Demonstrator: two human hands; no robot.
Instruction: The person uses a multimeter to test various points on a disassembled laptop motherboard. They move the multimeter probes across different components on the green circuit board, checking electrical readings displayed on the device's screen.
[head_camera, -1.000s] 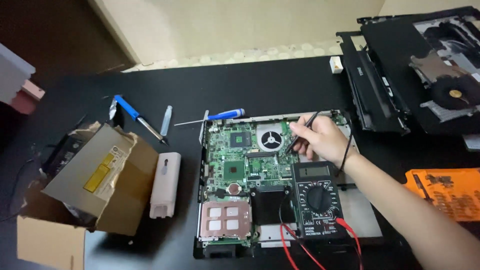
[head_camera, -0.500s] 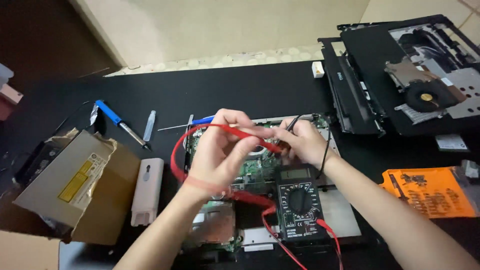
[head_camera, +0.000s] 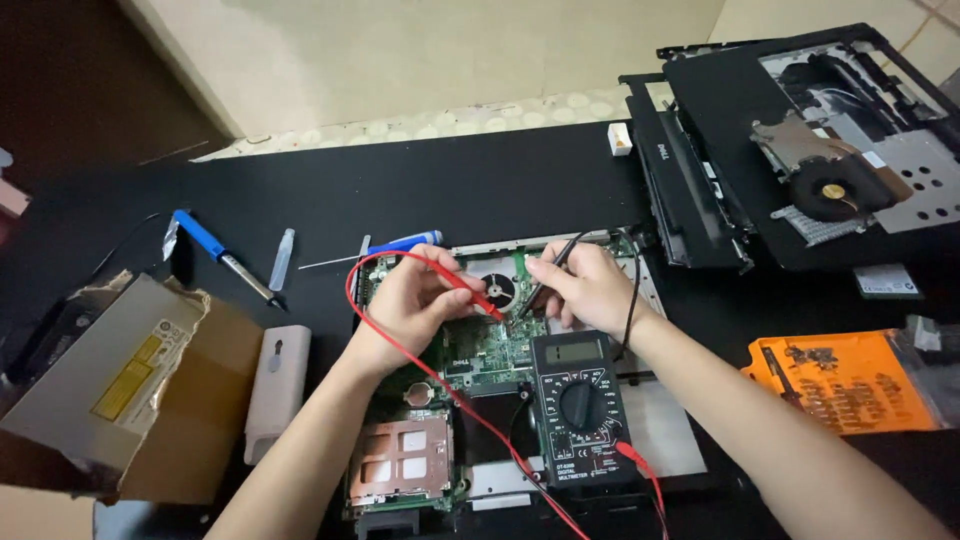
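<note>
Starting at the far left, a silver optical drive (head_camera: 105, 375) sits on top of a torn cardboard box (head_camera: 215, 400), probably parked there to keep it off the work area. Next to it lies one white oblong gadget (head_camera: 278, 385), and above that a blue-handled soldering iron (head_camera: 222, 255), a small clear tube (head_camera: 283, 260) and a blue-handled screwdriver (head_camera: 385, 248), all laid out within easy reach.

In the middle, the person's left hand (head_camera: 410, 300) is pinched shut on the red probe (head_camera: 462, 288), held like a pen so its tip lands on the green laptop motherboard (head_camera: 480, 340) near the round fan. The right hand (head_camera: 590, 285) is closed the same way on the black probe (head_camera: 545, 280), with the tip just beside the red one. So: two probes, one per hand, both angled inward at the same spot. One black multimeter (head_camera: 580, 405) rests on the open chassis right below the hands, screen facing up where it's readable.

Further right there's one orange bit set (head_camera: 840, 385), and a second stripped laptop shell (head_camera: 800, 140) with its own fan showing.
</note>
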